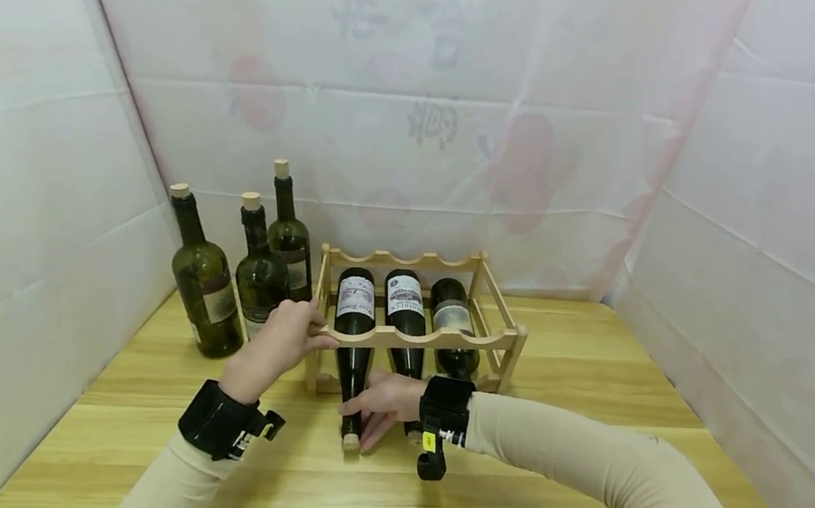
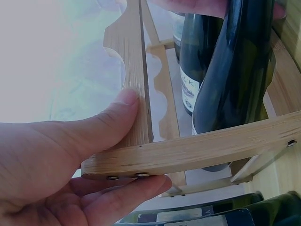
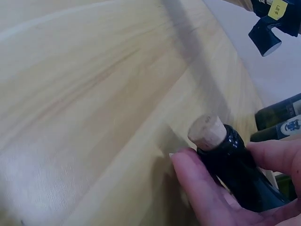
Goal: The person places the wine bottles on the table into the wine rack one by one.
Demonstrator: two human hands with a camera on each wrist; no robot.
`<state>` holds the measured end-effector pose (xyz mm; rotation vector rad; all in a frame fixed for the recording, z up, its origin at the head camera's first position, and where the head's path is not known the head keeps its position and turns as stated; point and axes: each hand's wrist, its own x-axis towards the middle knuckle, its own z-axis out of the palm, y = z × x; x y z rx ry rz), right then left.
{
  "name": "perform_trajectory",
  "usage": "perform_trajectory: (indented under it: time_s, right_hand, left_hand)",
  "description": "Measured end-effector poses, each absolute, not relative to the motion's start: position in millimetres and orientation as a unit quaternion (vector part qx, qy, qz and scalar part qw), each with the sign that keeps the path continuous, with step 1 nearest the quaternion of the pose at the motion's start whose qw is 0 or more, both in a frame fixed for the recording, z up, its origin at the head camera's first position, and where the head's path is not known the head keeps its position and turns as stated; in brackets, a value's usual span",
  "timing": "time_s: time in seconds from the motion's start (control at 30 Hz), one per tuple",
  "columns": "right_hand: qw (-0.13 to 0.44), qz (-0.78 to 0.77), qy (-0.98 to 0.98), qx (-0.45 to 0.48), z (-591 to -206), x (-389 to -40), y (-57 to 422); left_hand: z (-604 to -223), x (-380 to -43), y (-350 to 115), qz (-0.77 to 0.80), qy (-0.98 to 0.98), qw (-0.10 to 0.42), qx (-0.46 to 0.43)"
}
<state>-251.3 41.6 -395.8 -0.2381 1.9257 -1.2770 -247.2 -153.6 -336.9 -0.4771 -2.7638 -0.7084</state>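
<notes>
A wooden wine rack stands on the table with three dark bottles lying in its lower tier, necks toward me. My left hand grips the rack's front left top corner, thumb on the top rail and fingers underneath in the left wrist view. With thumb and fingers my right hand holds the neck of the leftmost wine bottle, close behind its cork. Beside it lie a second labelled bottle and a third bottle with a pale label.
Left of the rack stand three corked green bottles: one at the far left, one nearer the rack and one behind. The wooden table is bordered by white sheets at the back and both sides.
</notes>
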Motion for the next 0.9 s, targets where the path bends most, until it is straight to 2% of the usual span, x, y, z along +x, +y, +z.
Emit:
perform_trajectory:
  time_s: [0.2,0.43,0.6,0.9]
  right_hand:
    - [0.395,-0.455,0.785,-0.142,-383,-254,53]
    - [0.316,-0.305,0.857,-0.269,-342,-244,63]
    - [0.303,-0.295,0.847,-0.323,-295,-239,58]
    - [0.191,-0.301,0.857,-0.372,-233,-264,39]
  left_hand:
    - [-336,-249,-153,-0.244,-0.947,0.125,-0.167]
    - [-337,-246,-155,-0.249,-0.947,0.12,-0.161]
    - [-336,-242,-158,-0.247,-0.947,0.125,-0.163]
    - [-339,-242,-160,-0.253,-0.943,0.126,-0.175]
